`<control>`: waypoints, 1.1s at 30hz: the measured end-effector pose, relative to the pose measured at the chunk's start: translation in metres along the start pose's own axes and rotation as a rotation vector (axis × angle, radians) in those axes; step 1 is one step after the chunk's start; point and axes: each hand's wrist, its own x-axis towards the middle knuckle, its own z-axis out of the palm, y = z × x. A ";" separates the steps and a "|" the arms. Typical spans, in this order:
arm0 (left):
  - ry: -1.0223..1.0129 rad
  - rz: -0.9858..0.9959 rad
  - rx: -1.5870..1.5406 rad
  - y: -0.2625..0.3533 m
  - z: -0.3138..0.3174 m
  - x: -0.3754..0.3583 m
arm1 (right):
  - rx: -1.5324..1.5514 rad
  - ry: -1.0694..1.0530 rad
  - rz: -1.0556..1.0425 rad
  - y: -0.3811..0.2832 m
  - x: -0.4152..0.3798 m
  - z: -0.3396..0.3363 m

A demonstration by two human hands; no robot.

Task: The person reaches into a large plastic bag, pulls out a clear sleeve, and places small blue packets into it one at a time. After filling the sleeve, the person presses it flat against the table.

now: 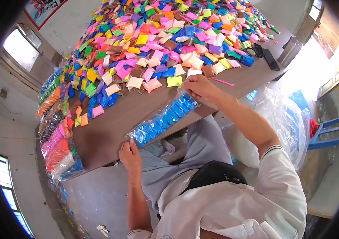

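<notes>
A long clear plastic bag of blue packets (163, 120) lies slantwise over the table's front edge, the packets lined up in a row inside it. At its upper right end, my right hand (199, 87) is closed on the gathered plastic. My left hand (130, 156) pinches the lower left end between thumb and fingers. Just beyond my right hand is the near edge of a big heap of small coloured packets (153, 59). A yellow-green packet (174, 81) lies close to my right fingers.
Filled bags sorted by colour (56, 137) are stacked along the table's left end. A phone (271, 59) and a steel flask (290, 51) stand at the right of the brown table (106, 137). Clear plastic sacks (277, 123) and a blue stool (330, 131) are at my right.
</notes>
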 end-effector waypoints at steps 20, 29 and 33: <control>0.017 0.034 0.014 -0.006 0.003 0.001 | 0.103 -0.114 -0.135 0.053 0.007 -0.023; 0.027 0.032 -0.054 -0.007 0.003 0.000 | -0.086 0.029 -0.323 0.068 -0.003 -0.016; -0.012 0.000 -0.229 -0.004 -0.004 0.001 | -0.012 0.014 -0.363 0.071 -0.005 -0.016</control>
